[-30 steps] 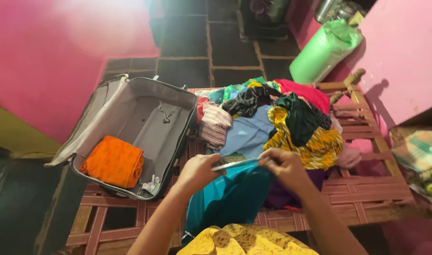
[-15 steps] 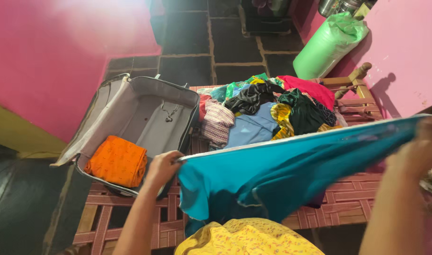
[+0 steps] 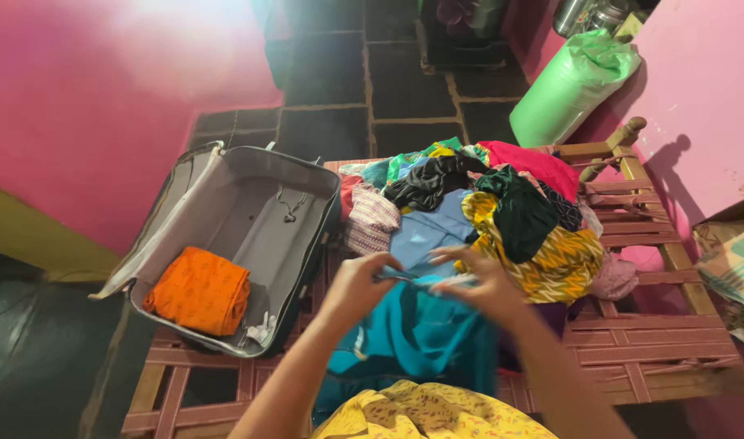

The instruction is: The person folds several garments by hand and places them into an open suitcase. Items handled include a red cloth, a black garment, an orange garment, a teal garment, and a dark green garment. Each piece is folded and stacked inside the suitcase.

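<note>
From my head camera, my left hand (image 3: 360, 286) and right hand (image 3: 479, 284) meet at the centre, each pinching the top edge of the teal cloth (image 3: 425, 333), which hangs toward six o'clock. The heap of clothes (image 3: 485, 207) lies at twelve o'clock; the open suitcase (image 3: 250, 203) with its folded orange garment (image 3: 199, 290) sits at nine o'clock.

Pink walls (image 3: 79, 122), dark tiled floor (image 3: 404, 73), woven wooden cot (image 3: 640, 325), dim light
</note>
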